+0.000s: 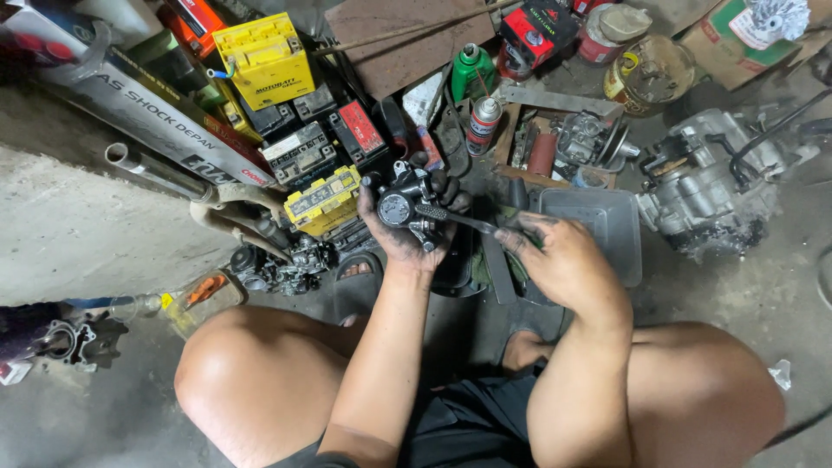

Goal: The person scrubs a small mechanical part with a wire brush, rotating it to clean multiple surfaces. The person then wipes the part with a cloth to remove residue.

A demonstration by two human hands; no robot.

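Note:
My left hand (400, 238), black with grease, grips a dark metal carburetor (407, 204) held up over the floor between my knees. My right hand (563, 260) holds a screwdriver (464, 218) whose shaft points left, with its tip against the carburetor's side. Both hands hover above a dark pan and my sandalled feet.
A grey plastic tray (611, 225) lies just right of my hands. An engine block (706, 186) sits at right. Yellow and black batteries (299, 130), a spray can (482, 124), a green bottle (471, 74) and loose parts crowd the floor ahead. A concrete step (78, 234) is at left.

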